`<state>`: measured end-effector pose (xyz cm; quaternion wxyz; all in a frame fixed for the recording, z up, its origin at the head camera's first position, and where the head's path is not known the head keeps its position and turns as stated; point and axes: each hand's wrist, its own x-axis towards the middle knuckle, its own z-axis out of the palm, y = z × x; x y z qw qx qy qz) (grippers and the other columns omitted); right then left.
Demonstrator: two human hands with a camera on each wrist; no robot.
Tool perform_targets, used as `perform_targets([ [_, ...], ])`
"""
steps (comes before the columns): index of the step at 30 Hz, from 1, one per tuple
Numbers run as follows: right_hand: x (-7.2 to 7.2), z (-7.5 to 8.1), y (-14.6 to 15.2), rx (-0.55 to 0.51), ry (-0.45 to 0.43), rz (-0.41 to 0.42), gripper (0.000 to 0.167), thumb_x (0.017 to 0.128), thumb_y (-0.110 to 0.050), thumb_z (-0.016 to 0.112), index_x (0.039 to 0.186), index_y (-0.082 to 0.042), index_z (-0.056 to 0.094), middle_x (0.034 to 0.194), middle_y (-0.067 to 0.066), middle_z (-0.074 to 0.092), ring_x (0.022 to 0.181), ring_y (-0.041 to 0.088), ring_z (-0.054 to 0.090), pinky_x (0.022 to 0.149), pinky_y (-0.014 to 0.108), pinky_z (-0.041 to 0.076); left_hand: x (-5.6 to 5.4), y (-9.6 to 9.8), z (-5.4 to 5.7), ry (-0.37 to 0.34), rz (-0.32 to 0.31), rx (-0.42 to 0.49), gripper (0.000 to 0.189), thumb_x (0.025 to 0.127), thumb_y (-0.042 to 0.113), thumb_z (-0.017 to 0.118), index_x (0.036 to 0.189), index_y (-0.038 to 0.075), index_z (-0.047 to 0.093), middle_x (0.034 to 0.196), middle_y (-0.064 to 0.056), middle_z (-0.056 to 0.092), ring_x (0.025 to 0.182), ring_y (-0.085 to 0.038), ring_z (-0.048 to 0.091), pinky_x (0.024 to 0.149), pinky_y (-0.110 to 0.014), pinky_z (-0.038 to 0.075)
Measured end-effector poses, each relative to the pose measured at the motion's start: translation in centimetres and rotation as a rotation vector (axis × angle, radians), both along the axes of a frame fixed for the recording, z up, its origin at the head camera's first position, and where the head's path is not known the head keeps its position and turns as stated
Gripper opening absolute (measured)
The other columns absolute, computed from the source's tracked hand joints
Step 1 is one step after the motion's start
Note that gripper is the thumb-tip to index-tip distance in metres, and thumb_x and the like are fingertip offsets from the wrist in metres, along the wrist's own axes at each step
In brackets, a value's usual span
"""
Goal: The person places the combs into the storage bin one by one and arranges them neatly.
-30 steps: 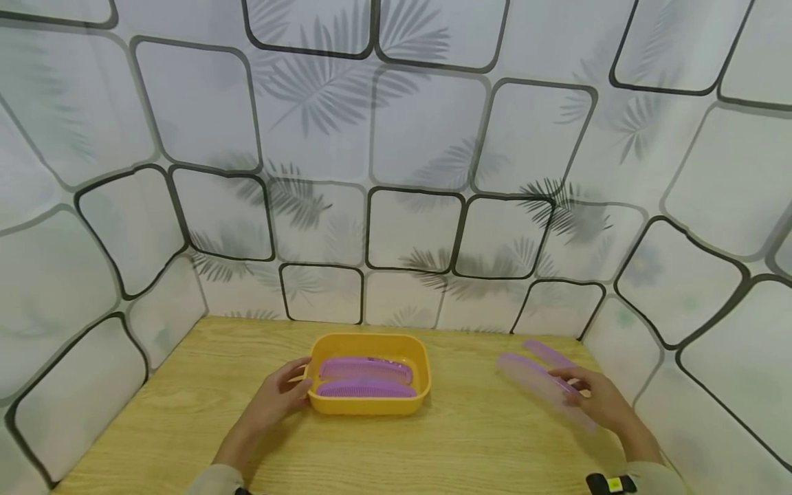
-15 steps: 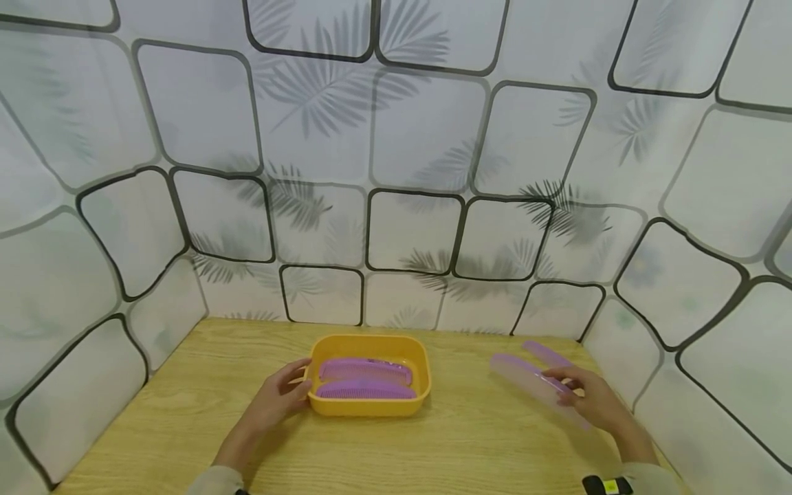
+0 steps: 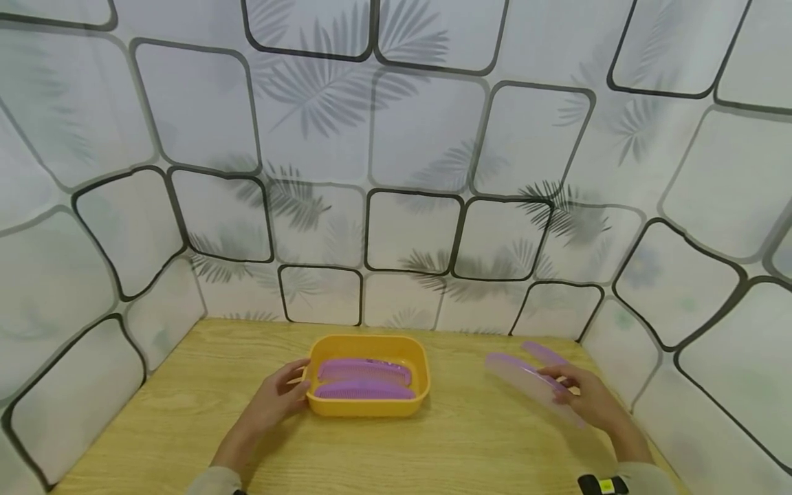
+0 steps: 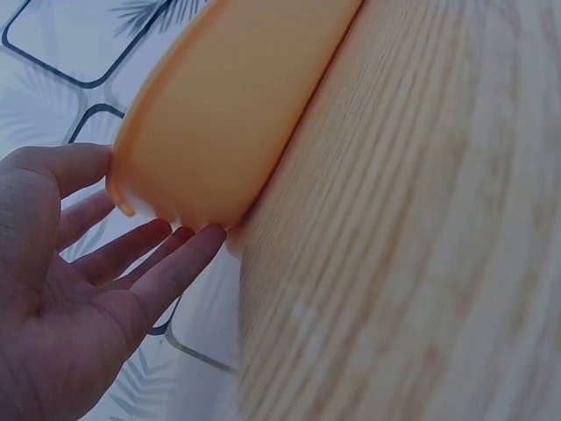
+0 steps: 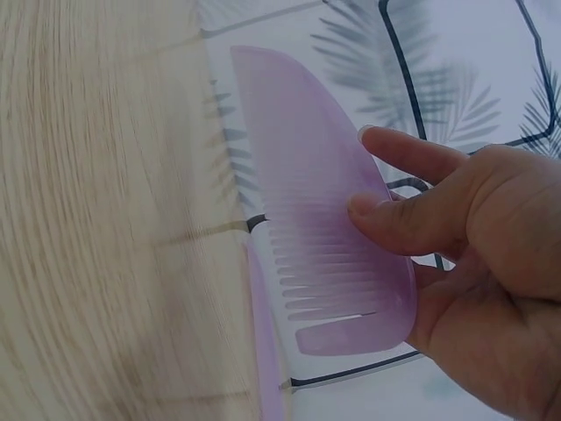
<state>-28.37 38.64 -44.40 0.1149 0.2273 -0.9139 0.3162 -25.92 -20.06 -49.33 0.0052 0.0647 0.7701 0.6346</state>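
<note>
A yellow plastic basket [image 3: 365, 409] stands on the table with two purple combs inside, a rear comb [image 3: 365, 370] and a front comb [image 3: 365, 390]. My left hand [image 3: 278, 395] rests at its left end; in the left wrist view extended fingertips [image 4: 209, 235] touch the end wall below the rim. Over the right side of the table, my right hand [image 3: 588, 395] pinches a pale purple comb [image 3: 520, 371] by its spine between thumb and fingers. The right wrist view shows the comb's teeth [image 5: 324, 272] facing the table side. Behind it lies another purple comb [image 3: 543, 353].
The light wood table [image 3: 458, 440] meets a patterned curtain [image 3: 414, 227] at the back and on both sides. Bare tabletop lies between the basket and the right hand. A dark band [image 3: 603, 485] sits on the right wrist.
My right hand has shifted slightly left with the comb. The left hand and the basket have stayed put.
</note>
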Motion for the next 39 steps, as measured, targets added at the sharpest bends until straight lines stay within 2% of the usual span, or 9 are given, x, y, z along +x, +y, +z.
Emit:
perform_targets([
  [6, -0.3, 0.0, -0.9, 0.024, 0.025, 0.010, 0.038, 0.080, 0.010, 0.078, 0.116, 0.001, 0.073, 0.112, 0.023, 0.073, 0.087, -0.004, 0.064, 0.069, 0.022, 0.057, 0.1, -0.2, -0.2, -0.002, -0.007, 0.003, 0.054, 0.105, 0.012, 0.060, 0.154, -0.002, 0.041, 0.153, -0.039, 0.040, 0.134, -0.048, 0.055, 0.093, -0.039, 0.063],
  [10, -0.6, 0.2, -1.6, 0.043, 0.045, 0.017, 0.037, 0.082, 0.008, 0.078, 0.118, -0.002, 0.074, 0.114, 0.021, 0.073, 0.087, 0.004, 0.067, 0.070, 0.024, 0.058, 0.2, -0.2, -0.2, 0.003, 0.000, 0.003, 0.054, 0.105, 0.014, 0.060, 0.154, -0.001, 0.042, 0.154, -0.039, 0.040, 0.134, -0.048, 0.054, 0.093, -0.039, 0.063],
  [16, -1.3, 0.6, -2.8, 0.017, 0.047, 0.065, 0.037, 0.087, 0.009, 0.074, 0.122, -0.002, 0.072, 0.117, 0.022, 0.072, 0.087, 0.014, 0.069, 0.069, 0.025, 0.059, 0.4, -0.3, -0.5, 0.011, 0.009, 0.024, 0.054, 0.105, 0.011, 0.060, 0.153, -0.003, 0.042, 0.152, -0.040, 0.041, 0.133, -0.049, 0.055, 0.092, -0.039, 0.064],
  [19, -1.6, 0.7, -3.4, 0.021, 0.056, 0.069, 0.038, 0.086, 0.011, 0.074, 0.121, -0.003, 0.073, 0.116, 0.021, 0.072, 0.088, 0.014, 0.070, 0.071, 0.025, 0.060, 0.4, -0.3, -0.6, 0.018, 0.007, 0.035, 0.054, 0.105, 0.011, 0.060, 0.154, -0.004, 0.041, 0.152, -0.040, 0.041, 0.134, -0.049, 0.054, 0.092, -0.038, 0.064],
  [27, -1.8, 1.2, -4.5, -0.025, -0.016, 0.110, 0.036, 0.088, 0.013, 0.070, 0.122, 0.000, 0.072, 0.124, 0.028, 0.067, 0.088, 0.017, 0.071, 0.067, 0.023, 0.061, 0.4, -0.2, -0.6, 0.008, 0.012, 0.037, 0.055, 0.105, 0.012, 0.060, 0.154, -0.003, 0.041, 0.153, -0.039, 0.041, 0.134, -0.048, 0.054, 0.093, -0.039, 0.063],
  [32, -1.8, 0.9, -4.9, -0.038, 0.022, 0.155, 0.035, 0.088, 0.014, 0.070, 0.120, 0.002, 0.072, 0.119, 0.027, 0.068, 0.086, 0.020, 0.072, 0.065, 0.024, 0.062, 0.4, -0.1, -0.3, 0.002, 0.009, 0.029, 0.055, 0.105, 0.013, 0.060, 0.154, -0.003, 0.041, 0.153, -0.039, 0.041, 0.134, -0.048, 0.054, 0.094, -0.040, 0.063],
  [39, -2.1, 0.8, -5.2, -0.041, 0.071, 0.164, 0.035, 0.088, 0.016, 0.070, 0.119, 0.001, 0.073, 0.115, 0.023, 0.069, 0.085, 0.016, 0.070, 0.065, 0.024, 0.062, 0.2, -0.1, 0.0, 0.010, 0.001, -0.010, 0.054, 0.106, 0.013, 0.059, 0.154, -0.001, 0.041, 0.153, -0.037, 0.042, 0.135, -0.046, 0.055, 0.094, -0.038, 0.063],
])
